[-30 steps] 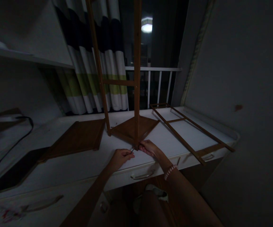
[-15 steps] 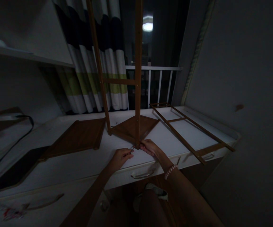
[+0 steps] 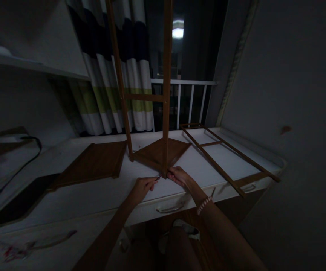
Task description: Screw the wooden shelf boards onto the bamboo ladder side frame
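Note:
An upright brown wooden frame stands on the white desktop, joined by a crossbar to a second post. A brown wooden panel lies at its foot. My left hand pinches a thin dark tool, its tip at the bottom of the near post; its exact kind is too small to make out. My right hand is closed around the lower corner, where the post meets the panel. Its fingertips are partly hidden behind the wood.
A second wooden frame lies flat on the right, its end over the desk's front edge. Another brown panel and a dark board lie left. A black cable runs along the far left. Drawers with handles line the front.
The left hand's fingers have shifted slightly on the thin tool at the post's foot. The upright frame leans a touch further right; the right hand keeps its place.

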A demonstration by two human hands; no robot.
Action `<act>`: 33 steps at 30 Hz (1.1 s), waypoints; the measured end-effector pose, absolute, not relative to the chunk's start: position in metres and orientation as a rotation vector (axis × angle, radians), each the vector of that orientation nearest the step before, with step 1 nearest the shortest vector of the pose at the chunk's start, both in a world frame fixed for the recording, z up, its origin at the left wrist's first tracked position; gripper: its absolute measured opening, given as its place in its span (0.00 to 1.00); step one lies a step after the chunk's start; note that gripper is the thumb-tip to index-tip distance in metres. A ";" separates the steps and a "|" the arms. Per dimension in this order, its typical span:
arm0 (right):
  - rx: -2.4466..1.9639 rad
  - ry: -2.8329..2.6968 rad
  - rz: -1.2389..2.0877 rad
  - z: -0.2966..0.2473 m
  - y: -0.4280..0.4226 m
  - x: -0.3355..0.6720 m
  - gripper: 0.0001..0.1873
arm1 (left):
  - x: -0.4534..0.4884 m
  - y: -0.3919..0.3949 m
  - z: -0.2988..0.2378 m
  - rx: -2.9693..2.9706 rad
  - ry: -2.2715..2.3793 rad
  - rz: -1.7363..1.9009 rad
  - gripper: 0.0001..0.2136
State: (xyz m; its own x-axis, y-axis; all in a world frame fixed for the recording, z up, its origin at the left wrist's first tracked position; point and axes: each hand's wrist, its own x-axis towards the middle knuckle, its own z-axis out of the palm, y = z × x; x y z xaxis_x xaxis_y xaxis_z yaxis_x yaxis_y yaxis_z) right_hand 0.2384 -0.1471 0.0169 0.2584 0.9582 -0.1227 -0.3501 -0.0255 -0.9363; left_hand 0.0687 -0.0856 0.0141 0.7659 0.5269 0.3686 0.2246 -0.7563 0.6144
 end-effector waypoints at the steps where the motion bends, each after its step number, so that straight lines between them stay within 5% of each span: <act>1: -1.126 -0.712 1.201 0.016 -0.147 0.238 0.14 | 0.068 -0.086 0.014 2.430 0.566 0.734 0.15; 17: -1.177 -0.719 1.222 0.020 -0.149 0.239 0.14 | 0.067 -0.089 0.008 2.825 0.553 0.790 0.17; 33: -1.067 -0.640 1.245 0.014 -0.144 0.240 0.10 | 0.069 -0.089 0.011 2.567 0.437 0.745 0.18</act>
